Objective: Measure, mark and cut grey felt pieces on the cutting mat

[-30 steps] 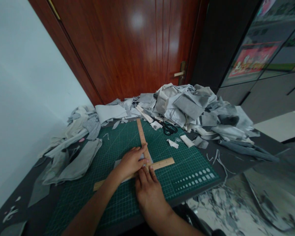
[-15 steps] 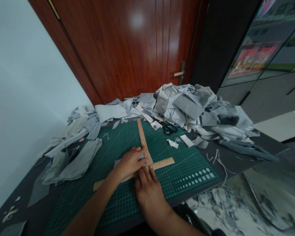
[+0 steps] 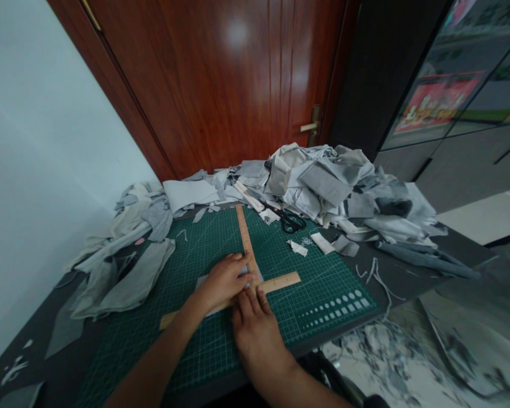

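Two wooden rulers cross on the green cutting mat. The lengthwise ruler runs away from me, while the crosswise ruler lies at about a right angle to it. My left hand presses on the lengthwise ruler, its forefinger and thumb holding it down. Close beside it, my right hand has its fingertips on the crosswise ruler near where the two meet. Some pale grey fabric shows beneath the rulers and my left hand, which hide most of it.
A big heap of grey and white fabric scraps covers the table's back. More scraps lie at left. Black-handled scissors rest by the heap. Small offcuts and loose cord lie at right. A wooden door stands behind.
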`<state>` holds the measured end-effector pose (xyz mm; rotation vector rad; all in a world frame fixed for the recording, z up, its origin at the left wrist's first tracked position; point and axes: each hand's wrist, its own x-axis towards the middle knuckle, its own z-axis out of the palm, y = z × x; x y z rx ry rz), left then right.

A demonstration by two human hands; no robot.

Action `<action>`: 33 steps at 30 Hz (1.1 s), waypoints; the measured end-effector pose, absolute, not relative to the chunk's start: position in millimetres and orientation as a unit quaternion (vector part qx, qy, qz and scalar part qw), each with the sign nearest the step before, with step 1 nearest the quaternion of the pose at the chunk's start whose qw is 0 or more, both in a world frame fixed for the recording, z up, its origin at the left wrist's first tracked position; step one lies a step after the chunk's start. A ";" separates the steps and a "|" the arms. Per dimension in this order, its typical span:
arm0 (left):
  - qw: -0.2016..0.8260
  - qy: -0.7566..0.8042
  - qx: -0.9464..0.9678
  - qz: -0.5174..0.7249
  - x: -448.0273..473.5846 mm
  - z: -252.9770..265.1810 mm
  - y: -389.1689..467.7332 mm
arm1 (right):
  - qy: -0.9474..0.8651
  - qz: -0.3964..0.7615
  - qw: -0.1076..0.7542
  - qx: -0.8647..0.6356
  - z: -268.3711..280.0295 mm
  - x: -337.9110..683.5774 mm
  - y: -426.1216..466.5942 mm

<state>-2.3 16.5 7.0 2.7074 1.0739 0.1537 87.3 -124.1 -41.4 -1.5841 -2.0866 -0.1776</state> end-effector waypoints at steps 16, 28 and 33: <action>0.027 0.334 0.939 0.079 -2.7 -5.5 28.4 | -0.773 -0.046 0.262 -0.576 -42.6 88.5 -124.0; 0.036 0.342 0.938 0.039 0.6 -8.9 33.4 | -0.772 -0.046 0.262 -0.577 -42.7 87.9 -122.9; 0.041 0.334 0.940 0.057 -0.3 -11.8 34.8 | -0.771 -0.051 0.263 -0.578 -40.5 88.8 -124.6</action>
